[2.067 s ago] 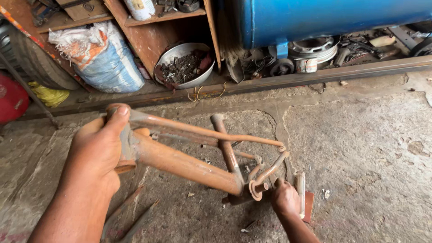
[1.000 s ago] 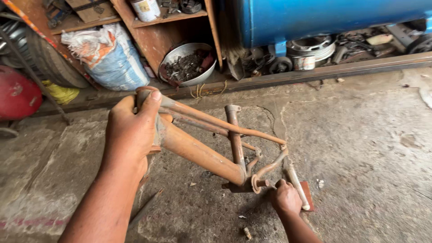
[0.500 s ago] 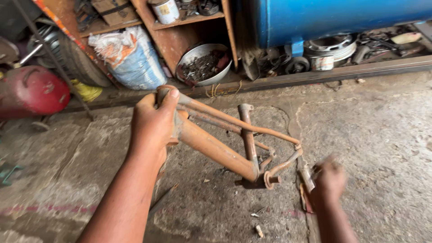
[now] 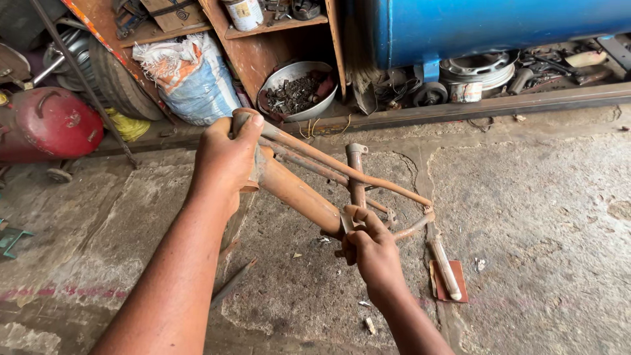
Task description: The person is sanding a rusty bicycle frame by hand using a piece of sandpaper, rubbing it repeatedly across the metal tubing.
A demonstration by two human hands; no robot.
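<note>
Your left hand [image 4: 227,158] gripping the bicycle frame [image 4: 309,197] at its front end, your right hand [image 4: 371,250] lower right, bowl [image 4: 299,89] sitting behind, sack [image 4: 190,79] lying behind-left.

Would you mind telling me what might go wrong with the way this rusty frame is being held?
The bare left hand and right hand grip the rusty bicycle frame, so flaking metal may scrape skin. The fingers sit at the tube junction, where they might get pinched if the frame slips.
</note>
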